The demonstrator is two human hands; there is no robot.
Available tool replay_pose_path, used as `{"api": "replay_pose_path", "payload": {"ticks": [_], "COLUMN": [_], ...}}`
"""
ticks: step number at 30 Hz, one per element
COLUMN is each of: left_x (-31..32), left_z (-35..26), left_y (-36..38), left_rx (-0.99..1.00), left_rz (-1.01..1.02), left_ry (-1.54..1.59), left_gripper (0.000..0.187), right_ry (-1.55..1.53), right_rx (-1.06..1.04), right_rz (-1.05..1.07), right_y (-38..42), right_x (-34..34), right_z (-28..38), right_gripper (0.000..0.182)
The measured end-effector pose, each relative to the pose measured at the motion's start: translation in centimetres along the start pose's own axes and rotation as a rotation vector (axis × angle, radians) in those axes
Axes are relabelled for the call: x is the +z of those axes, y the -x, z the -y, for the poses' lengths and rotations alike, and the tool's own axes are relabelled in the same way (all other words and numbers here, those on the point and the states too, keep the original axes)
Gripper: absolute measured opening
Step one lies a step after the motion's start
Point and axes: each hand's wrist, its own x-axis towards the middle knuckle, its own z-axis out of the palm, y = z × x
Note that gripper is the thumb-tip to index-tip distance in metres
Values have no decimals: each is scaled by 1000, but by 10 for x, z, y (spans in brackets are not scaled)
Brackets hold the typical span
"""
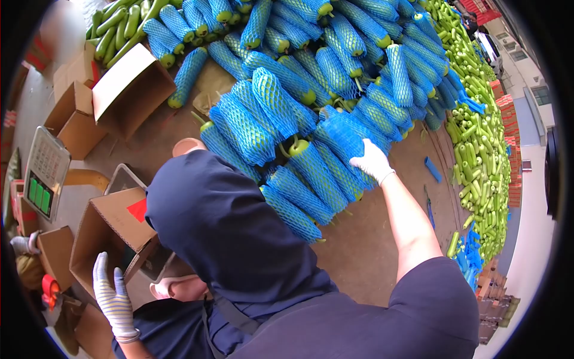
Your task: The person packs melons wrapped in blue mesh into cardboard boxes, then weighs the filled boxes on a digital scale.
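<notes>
My right hand (375, 163), in a white glove, reaches forward with thumb and fingers closed on a long green gourd (345, 136) in a dense blue net sleeve. Several other netted gourds (320, 173) lie side by side around it, stalk ends showing. On the left, my left hand (112, 299), in a striped glove, is raised with fingers apart and holds nothing. Just behind its fingertips stands an open cardboard box (113, 224) with a red label. My hooded dark clothing covers the middle of the view.
A digital scale (45, 173) with a green display stands at left. Open cartons (133, 90) sit behind it. Bare green gourds (122, 27) are heaped at upper left, and a long pile of pale gourds (481, 161) runs along the right. Red-handled scissors (50, 291) lie lower left.
</notes>
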Motion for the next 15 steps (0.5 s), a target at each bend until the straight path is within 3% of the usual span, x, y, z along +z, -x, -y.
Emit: {"api": "replay_pose_path", "payload": {"ticks": [2, 4, 5, 7, 9, 11, 14, 15], "left_x": [3, 5, 5, 8, 7, 5, -1, -2], "left_z": [-1, -7, -9, -8, -7, -7, -4, -3], "left_y": [0, 0, -1, 0, 3, 4, 5, 6], "left_rx": [-39, -47, -55, -48, -47, -45, -67, -67], "left_rz": [-22, -23, -29, -32, -36, -40, -7, -13], "left_ry": [36, 25, 17, 10, 0, 5, 4, 0], "left_gripper": [40, 40, 40, 40, 40, 40, 41, 41], "right_ry": [10, 336, 334, 476, 415, 162, 194, 190], "right_rx": [37, 76, 79, -233, -455, -462, -100, -105], "right_rz": [-14, -1, 2, -221, -318, -104, 133, 130], "right_y": [6, 13, 14, 20, 22, 28, 46, 46], "right_x": [-7, -6, 1, 14, 29, 57, 76, 86], "right_z": [4, 24, 26, 36, 54, 67, 92, 96], "right_gripper": [95, 96, 96, 92, 84, 83, 88, 88]}}
